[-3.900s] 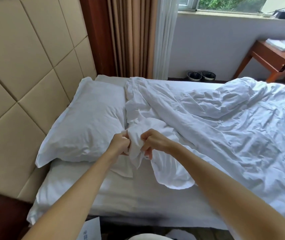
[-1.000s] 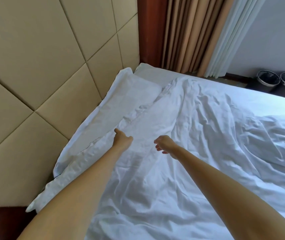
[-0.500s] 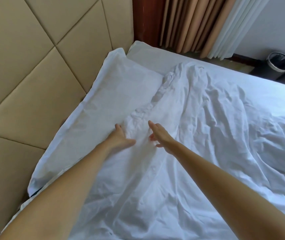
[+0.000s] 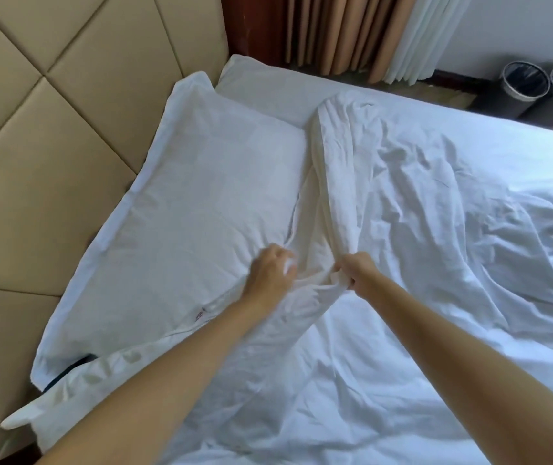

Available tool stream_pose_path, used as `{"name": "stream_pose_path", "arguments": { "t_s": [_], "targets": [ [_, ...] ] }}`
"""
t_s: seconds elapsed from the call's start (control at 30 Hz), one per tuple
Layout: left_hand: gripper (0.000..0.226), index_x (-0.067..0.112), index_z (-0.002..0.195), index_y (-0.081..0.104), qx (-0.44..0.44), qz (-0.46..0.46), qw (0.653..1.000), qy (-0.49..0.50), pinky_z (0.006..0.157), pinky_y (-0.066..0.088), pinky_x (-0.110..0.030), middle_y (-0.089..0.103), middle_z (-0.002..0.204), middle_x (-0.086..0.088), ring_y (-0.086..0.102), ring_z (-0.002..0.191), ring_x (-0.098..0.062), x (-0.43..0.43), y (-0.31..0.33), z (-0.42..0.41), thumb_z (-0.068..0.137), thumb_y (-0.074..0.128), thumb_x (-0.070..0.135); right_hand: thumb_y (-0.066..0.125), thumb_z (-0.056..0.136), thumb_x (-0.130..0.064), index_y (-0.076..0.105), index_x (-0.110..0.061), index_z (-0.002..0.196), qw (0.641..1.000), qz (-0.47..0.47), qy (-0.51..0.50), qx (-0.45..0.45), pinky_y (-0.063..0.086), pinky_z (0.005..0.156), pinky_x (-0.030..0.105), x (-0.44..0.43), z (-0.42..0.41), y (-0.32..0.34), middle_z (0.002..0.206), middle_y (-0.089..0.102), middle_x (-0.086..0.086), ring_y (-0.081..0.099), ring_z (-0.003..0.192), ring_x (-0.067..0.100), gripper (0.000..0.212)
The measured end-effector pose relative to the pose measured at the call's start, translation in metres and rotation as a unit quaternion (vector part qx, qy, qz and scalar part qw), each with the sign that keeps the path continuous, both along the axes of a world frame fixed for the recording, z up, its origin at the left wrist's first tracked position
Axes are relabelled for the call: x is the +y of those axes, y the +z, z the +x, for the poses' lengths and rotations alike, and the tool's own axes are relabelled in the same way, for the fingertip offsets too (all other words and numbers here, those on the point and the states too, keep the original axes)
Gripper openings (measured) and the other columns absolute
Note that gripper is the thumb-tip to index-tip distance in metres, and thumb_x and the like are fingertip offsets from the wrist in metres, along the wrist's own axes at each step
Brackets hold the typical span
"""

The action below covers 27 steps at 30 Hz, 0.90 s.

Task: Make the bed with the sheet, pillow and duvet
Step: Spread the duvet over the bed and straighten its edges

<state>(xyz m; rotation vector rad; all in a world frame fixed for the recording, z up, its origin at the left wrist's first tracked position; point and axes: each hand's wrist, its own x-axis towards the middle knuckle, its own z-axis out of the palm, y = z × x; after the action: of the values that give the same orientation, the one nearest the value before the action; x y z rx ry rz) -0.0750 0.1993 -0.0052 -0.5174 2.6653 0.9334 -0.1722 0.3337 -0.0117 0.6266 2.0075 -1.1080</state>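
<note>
Two bare forearms reach in from the near edge, over the duvet [image 4: 419, 213], which lies white and creased across the bed on the near side of the hands and to their right. The left hand [image 4: 270, 273] has its fingers curled into the duvet's top edge, with white cloth showing between them, right where that edge meets the pillow [image 4: 201, 196]. The right hand [image 4: 357, 271], just beside it and a little apart, is closed tight on a bunched fold of the same edge. Between the two hands the cloth is pulled into a short, taut ridge.

The pillow lies directly left of the left hand, flat, its long side against the headboard [image 4: 50, 129]. A small tag [image 4: 199, 313] shows on its near seam, close to the left forearm.

Beyond the hands, the duvet's edge runs away in a narrow rolled band along the pillow's right side and ends short of the bed's far edge. Past it the sheet [image 4: 268, 85] shows bare and smooth at the far corner and along the far side.

The padded tan headboard fills the left. Farther off hang brown curtains [image 4: 335, 31] with a pale curtain beside them, and far to the right of the hands two dark round bins [image 4: 525, 82] stand side by side on the floor by the wall.
</note>
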Motion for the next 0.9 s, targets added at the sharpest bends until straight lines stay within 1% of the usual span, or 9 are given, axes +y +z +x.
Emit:
{"name": "stream_pose_path", "arguments": {
  "t_s": [0.17, 0.23, 0.3, 0.43, 0.53, 0.63, 0.73, 0.8, 0.9],
  "targets": [
    [0.04, 0.005, 0.121, 0.049, -0.218, -0.022, 0.972, 0.087, 0.095, 0.04, -0.036, 0.055, 0.125, -0.017, 0.051, 0.117, -0.033, -0.032, -0.012, 0.002, 0.086, 0.057, 0.022, 0.049, 0.083, -0.007, 0.048, -0.005, 0.079, 0.999, 0.007, 0.036, 0.016, 0.046, 0.061, 0.033, -0.009, 0.002, 0.002, 0.073, 0.051, 0.011, 0.054, 0.077, 0.03, 0.005],
    [0.012, 0.002, 0.085, 0.058, -0.155, 0.049, 0.975, 0.152, 0.079, 0.045, -0.037, 0.062, 0.102, -0.024, 0.059, 0.099, -0.036, -0.036, -0.01, -0.001, 0.088, 0.052, 0.012, 0.048, 0.083, -0.006, 0.045, -0.007, 0.076, 0.999, 0.001, 0.035, 0.019, 0.046, 0.058, 0.03, -0.013, 0.001, 0.007, 0.075, 0.051, 0.009, 0.054, 0.079, 0.029, 0.009],
    [0.033, 0.015, 0.058, 0.037, -0.045, 0.092, 0.965, 0.243, 0.057, 0.032, -0.036, 0.048, 0.064, -0.013, 0.049, 0.071, -0.027, -0.046, 0.0, -0.012, 0.087, 0.052, 0.01, 0.049, 0.081, -0.003, 0.046, -0.006, 0.081, 0.999, -0.02, 0.033, 0.028, 0.046, 0.058, 0.03, -0.017, 0.0, 0.011, 0.085, 0.054, 0.012, 0.055, 0.083, 0.029, 0.004],
    [0.039, 0.019, 0.062, 0.025, 0.059, 0.189, 0.954, 0.224, 0.053, 0.018, -0.029, 0.027, 0.062, 0.003, 0.026, 0.057, -0.014, -0.049, 0.037, -0.015, 0.087, 0.054, 0.011, 0.048, 0.083, -0.012, 0.048, -0.006, 0.113, 0.996, -0.074, 0.032, 0.031, 0.05, 0.07, 0.035, -0.035, -0.002, 0.018, 0.106, 0.056, 0.013, 0.056, 0.09, 0.028, 0.031],
    [0.018, 0.018, 0.073, 0.047, 0.0, 0.28, 0.951, 0.131, 0.061, 0.034, -0.027, 0.04, 0.07, 0.006, 0.039, 0.062, -0.01, -0.028, 0.052, 0.001, 0.09, 0.053, 0.021, 0.046, 0.087, -0.033, 0.046, -0.01, 0.124, 0.986, -0.166, 0.021, -0.01, 0.05, 0.076, 0.033, -0.059, 0.001, 0.03, 0.106, 0.057, 0.008, 0.059, 0.091, 0.025, 0.044],
    [0.019, 0.037, 0.096, 0.053, -0.033, 0.339, 0.937, 0.073, 0.067, 0.04, -0.005, 0.048, 0.086, 0.021, 0.049, 0.078, 0.003, -0.019, 0.065, 0.02, 0.092, 0.055, 0.019, 0.058, 0.058, -0.071, 0.043, -0.017, 0.13, 0.987, -0.125, 0.087, -0.058, 0.052, 0.084, 0.036, -0.072, 0.007, 0.039, 0.117, 0.06, 0.005, 0.061, 0.1, 0.026, 0.091],
    [0.039, 0.034, 0.121, 0.055, -0.054, 0.285, 0.957, 0.022, 0.083, 0.043, -0.016, 0.057, 0.106, 0.012, 0.054, 0.096, -0.009, -0.019, 0.066, 0.039, 0.084, 0.066, 0.028, 0.065, 0.073, -0.026, 0.051, -0.005, 0.103, 0.99, -0.034, 0.138, -0.015, 0.04, 0.049, 0.023, -0.068, 0.014, 0.036, 0.081, 0.057, 0.008, 0.055, 0.064, 0.019, 0.039],
    [0.069, 0.031, 0.138, 0.039, -0.107, 0.218, 0.97, -0.033, 0.091, 0.042, -0.023, 0.052, 0.119, 0.011, 0.051, 0.111, -0.012, -0.016, 0.064, 0.055, 0.077, 0.072, 0.036, 0.051, 0.077, -0.003, 0.05, -0.004, 0.085, 0.992, -0.008, 0.122, 0.021, 0.038, 0.048, 0.023, -0.065, 0.019, 0.031, 0.076, 0.051, 0.01, 0.051, 0.063, 0.023, 0.008],
    [0.082, 0.02, 0.142, 0.02, -0.215, 0.048, 0.966, -0.137, 0.074, 0.043, -0.028, 0.055, 0.114, -0.005, 0.055, 0.1, -0.025, -0.015, 0.057, 0.079, 0.078, 0.069, 0.035, 0.045, 0.079, 0.002, 0.051, -0.001, 0.087, 0.996, -0.028, 0.065, 0.056, 0.043, 0.064, 0.029, -0.067, 0.027, 0.037, 0.086, 0.051, 0.014, 0.054, 0.078, 0.027, 0.011]
  ]
}}
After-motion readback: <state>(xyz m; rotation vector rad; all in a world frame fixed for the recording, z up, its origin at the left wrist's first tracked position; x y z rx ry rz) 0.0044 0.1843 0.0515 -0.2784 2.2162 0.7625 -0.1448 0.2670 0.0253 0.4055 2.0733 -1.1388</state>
